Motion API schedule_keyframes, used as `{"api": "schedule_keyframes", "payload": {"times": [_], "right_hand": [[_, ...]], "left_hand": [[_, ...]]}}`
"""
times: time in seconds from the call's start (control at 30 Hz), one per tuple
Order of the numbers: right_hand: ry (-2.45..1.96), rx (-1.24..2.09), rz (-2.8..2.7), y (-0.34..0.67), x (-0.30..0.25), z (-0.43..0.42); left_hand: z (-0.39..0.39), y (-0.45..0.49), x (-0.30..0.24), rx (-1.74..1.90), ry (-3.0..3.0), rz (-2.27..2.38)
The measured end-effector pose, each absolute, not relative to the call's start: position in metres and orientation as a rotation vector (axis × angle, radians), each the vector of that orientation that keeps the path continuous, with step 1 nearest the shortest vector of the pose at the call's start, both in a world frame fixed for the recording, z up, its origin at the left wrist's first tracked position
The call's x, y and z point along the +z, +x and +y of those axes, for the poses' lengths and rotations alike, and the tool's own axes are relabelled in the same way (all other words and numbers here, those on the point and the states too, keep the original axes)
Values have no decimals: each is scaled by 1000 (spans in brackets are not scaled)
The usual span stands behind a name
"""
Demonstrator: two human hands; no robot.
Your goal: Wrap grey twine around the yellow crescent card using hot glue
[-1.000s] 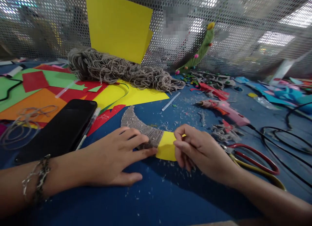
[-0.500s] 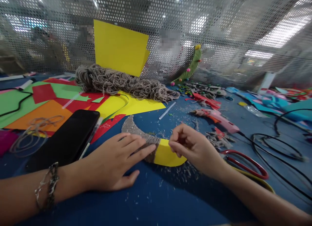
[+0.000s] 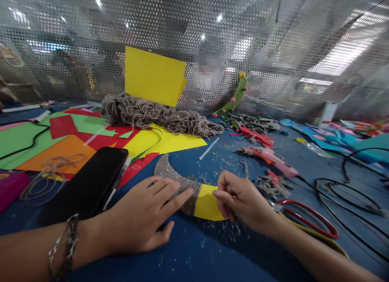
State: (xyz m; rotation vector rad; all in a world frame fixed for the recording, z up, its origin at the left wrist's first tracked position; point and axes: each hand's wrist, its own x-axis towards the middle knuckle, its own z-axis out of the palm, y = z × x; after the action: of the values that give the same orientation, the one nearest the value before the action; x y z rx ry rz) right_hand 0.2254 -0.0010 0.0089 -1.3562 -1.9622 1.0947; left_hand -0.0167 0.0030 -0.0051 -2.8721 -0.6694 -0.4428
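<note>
A crescent-shaped cutout (image 3: 166,168) lies on the blue table. Grey yarn covers its left part, and its right end is bare yellow paper (image 3: 208,204). My left hand (image 3: 148,219) rests palm down with fingers spread, fingertips over the yarn-covered part. At the yellow end, my right hand (image 3: 243,201) has its fingers curled in and thumb pressed against them; whatever they hold, if anything, is hidden. Red-handled scissors (image 3: 310,217) lie beside my right wrist. Beyond that hand is a pink glue gun (image 3: 273,160).
A thick grey yarn bundle (image 3: 158,114) lies behind the crescent, with a yellow sheet (image 3: 154,77) standing behind it. A black phone (image 3: 86,182) and coloured papers (image 3: 65,146) are on the left. A black cord (image 3: 317,193) loops at right. One glue stick (image 3: 209,148) lies mid-table.
My right hand's curled fingers have dipped slightly at the yellow end. My left hand stays on the yarn part. The whole view has shifted, so everything sits lower.
</note>
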Motion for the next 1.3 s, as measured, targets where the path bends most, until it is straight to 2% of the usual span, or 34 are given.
{"api": "schedule_keyframes", "payload": {"times": [0.13, 0.23, 0.37, 0.53, 0.77, 1.07, 1.3], "right_hand": [[-1298, 882, -2212, 229, 12, 1], [-1424, 669, -2346, 236, 22, 7], [-1576, 412, -2602, 241, 36, 13], [-1724, 544, -2797, 236, 42, 14], [-1560, 824, -2701, 238, 42, 26], [-1698, 426, -2321, 292, 22, 71], [-1705, 568, -2329, 281, 19, 67]], "left_hand": [[0, -17, -2, -523, -2921, -393], [-2, -18, -1, -632, -2973, -183], [-4, -18, 2, -721, -2999, -131], [-8, -21, 12, -713, -2957, -155], [-5, -27, 15, -675, -2825, -274], [2, -24, -2, -663, -2907, -207], [-1, -25, -7, -469, -2712, -287]]}}
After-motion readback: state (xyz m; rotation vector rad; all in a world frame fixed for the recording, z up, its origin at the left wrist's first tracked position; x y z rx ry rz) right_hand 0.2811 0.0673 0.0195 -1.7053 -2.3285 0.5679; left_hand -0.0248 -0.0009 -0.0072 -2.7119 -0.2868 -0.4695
